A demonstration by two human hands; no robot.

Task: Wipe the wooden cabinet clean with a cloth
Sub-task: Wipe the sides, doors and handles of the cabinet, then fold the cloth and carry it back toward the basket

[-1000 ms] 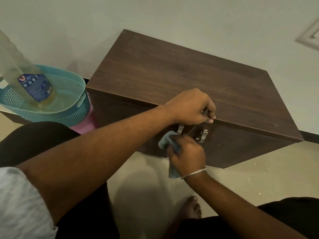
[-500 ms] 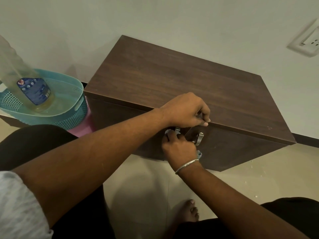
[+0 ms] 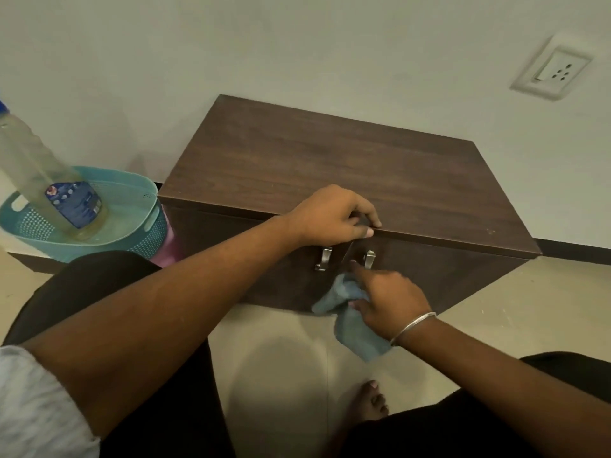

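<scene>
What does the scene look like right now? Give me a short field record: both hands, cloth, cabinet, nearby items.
left hand: gripping the cabinet's top front edge
right hand: holding the cloth, index finger pointing toward a handle
cloth: blue, bunched, against the cabinet front
cabinet: dark wood, two metal handles
basket: teal, left of cabinet, holds a bottle

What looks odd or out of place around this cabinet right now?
Only the tall bottle: it leans steeply in the teal basket left of the wooden cabinet, not upright. The cabinet top looks intact and nothing is spilled.
</scene>
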